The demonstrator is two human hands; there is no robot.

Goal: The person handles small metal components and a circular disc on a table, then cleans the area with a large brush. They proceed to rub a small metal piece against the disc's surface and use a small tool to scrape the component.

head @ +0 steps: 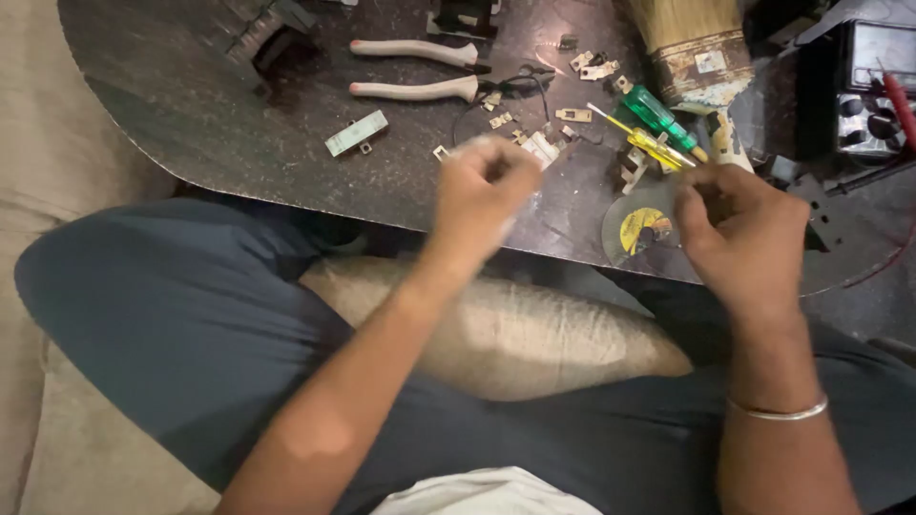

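**Small parts at the edge of the dark tabletop**

We saw the left hand [482, 191] curled narrow, fingertips pinched on something small and pale, too blurred for us to name. The right hand [739, 229] was closed too, thumb against fingers; whether it gripped anything we could not tell. Both hovered just over the near edge of the dark table [191, 105], probably so the work stayed close to the body. Just beside the right hand lay a grey cutting disc [637, 227] with a yellow label, and beyond it a yellow screwdriver [649, 143] and a green screwdriver [661, 113]. Pliers [415, 69] with pale handles lay farther back, well apart, among scattered metal contacts [572, 114].
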